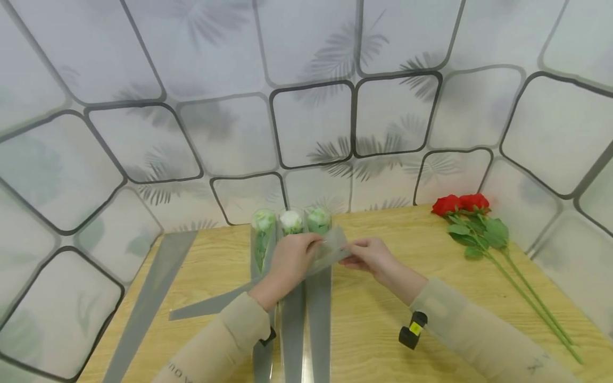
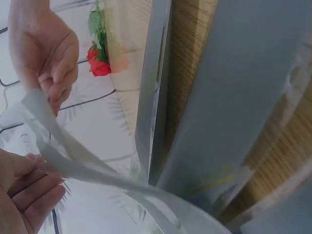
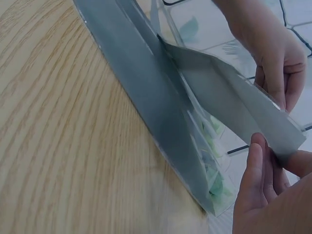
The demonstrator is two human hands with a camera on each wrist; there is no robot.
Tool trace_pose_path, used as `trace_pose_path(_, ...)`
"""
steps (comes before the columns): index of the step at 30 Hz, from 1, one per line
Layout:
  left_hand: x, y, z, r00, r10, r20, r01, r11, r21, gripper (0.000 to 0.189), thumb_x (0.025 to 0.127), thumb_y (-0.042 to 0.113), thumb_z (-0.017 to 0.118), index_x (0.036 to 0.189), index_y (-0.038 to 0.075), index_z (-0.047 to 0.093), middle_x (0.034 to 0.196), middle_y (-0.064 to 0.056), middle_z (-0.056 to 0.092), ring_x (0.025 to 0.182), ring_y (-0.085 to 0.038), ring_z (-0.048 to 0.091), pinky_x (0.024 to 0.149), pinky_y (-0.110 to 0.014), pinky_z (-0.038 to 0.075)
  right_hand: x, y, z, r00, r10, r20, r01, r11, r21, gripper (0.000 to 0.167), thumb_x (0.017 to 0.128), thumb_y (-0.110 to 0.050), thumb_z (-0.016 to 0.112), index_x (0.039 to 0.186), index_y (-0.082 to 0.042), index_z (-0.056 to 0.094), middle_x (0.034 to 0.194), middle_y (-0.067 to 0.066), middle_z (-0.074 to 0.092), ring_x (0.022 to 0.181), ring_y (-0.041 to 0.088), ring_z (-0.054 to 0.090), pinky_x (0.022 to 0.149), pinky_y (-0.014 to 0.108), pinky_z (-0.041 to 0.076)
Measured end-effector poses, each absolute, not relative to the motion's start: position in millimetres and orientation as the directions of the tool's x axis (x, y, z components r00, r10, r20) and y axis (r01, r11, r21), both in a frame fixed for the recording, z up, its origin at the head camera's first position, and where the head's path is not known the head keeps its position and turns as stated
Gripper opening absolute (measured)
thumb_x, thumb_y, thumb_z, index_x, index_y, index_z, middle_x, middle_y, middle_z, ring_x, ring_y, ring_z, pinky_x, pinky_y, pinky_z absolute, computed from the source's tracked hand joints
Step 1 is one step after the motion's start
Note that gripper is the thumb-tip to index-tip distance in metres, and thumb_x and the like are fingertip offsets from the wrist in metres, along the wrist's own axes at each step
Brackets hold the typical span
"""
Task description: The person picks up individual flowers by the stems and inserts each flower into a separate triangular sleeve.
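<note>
Both hands pinch the wide end of a grey-and-clear flower sleeve, whose narrow tail slants down to the left. My left hand grips its near left side; in the left wrist view the left hand's fingers are at the sleeve's edge. Opposite it, my right hand holds the corner between thumb and fingers, also seen in the right wrist view, where the sleeve stretches between both hands. Beneath lie three wrapped pale roses, a greenish one, a white one and another greenish one, partly hidden by the left arm.
Another flat grey sleeve lies at the left of the wooden table. Two red roses with long green stems lie on the right. A patterned curtain stands close behind the table and along its sides.
</note>
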State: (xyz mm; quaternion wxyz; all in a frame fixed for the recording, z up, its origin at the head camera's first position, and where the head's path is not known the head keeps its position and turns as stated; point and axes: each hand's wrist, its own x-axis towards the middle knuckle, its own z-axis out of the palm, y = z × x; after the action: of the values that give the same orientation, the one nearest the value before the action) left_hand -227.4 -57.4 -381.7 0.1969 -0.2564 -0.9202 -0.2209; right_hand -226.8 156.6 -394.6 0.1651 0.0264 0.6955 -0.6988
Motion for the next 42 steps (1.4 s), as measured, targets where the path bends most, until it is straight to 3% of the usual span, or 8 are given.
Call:
trace_pose_path(8,-227.2,-61.3,-381.3,-0.807,0.340,0.483,0.531,0.776,0.340,0.015,0.103,0.020,0.071,0.110,0.012,0.082,0.100,-0.004,0.084,0.083,-0.021,0.081,0.074,-0.037,0.066,-227.3,164.5,-405.8,-0.935,-0.214,-0.283,0.291,-0.007,-0.957,0.037,0.107,-0.003,0.056,0.131,0.025,0.057,0.084,0.006,0.081,0.072,0.009,0.078,0.076,0.025,0.066)
trace_pose_path(15,-225.6,-61.1,-381.1,-0.779,0.367,0.508,0.560,0.772,0.301,0.014,0.102,0.019,0.073,0.108,0.012,0.082,0.098,-0.005,0.084,0.078,-0.019,0.080,0.071,-0.034,0.066,-226.1,170.4,-409.3,-0.921,-0.227,-0.316,0.333,-0.039,-0.942,0.037,0.107,-0.004,0.057,0.131,0.024,0.057,0.084,0.005,0.081,0.071,0.009,0.078,0.072,0.022,0.066)
trace_pose_path(30,-222.2,-60.8,-381.4,-0.725,0.438,0.532,0.606,0.773,0.190,0.011,0.100,0.018,0.075,0.105,0.011,0.082,0.097,-0.003,0.084,0.078,-0.017,0.080,0.069,-0.031,0.065,-226.0,177.6,-416.8,-0.904,-0.246,-0.350,0.386,-0.118,-0.915,0.041,0.108,-0.003,0.056,0.140,0.022,0.052,0.088,0.003,0.081,0.078,0.009,0.078,0.079,0.023,0.066)
trace_pose_path(35,-223.5,-62.6,-383.2,-0.721,0.434,0.540,0.606,0.773,0.187,0.012,0.100,0.017,0.074,0.105,0.010,0.081,0.097,-0.005,0.084,0.078,-0.017,0.080,0.070,-0.030,0.065,-226.6,190.5,-416.4,-0.911,-0.248,-0.328,0.376,-0.178,-0.909,0.038,0.109,-0.005,0.057,0.140,0.018,0.056,0.092,0.001,0.081,0.085,0.008,0.079,0.086,0.024,0.065)
trace_pose_path(42,-224.0,-65.8,-385.7,-0.716,0.433,0.547,0.609,0.771,0.188,0.013,0.101,0.018,0.073,0.108,0.010,0.081,0.092,-0.005,0.083,0.073,-0.017,0.078,0.068,-0.030,0.064,-226.0,227.6,-412.9,-0.924,-0.177,-0.340,0.369,-0.167,-0.914,0.050,0.109,-0.006,0.059,0.150,0.019,0.045,0.092,-0.002,0.081,0.086,0.007,0.080,0.086,0.023,0.065)
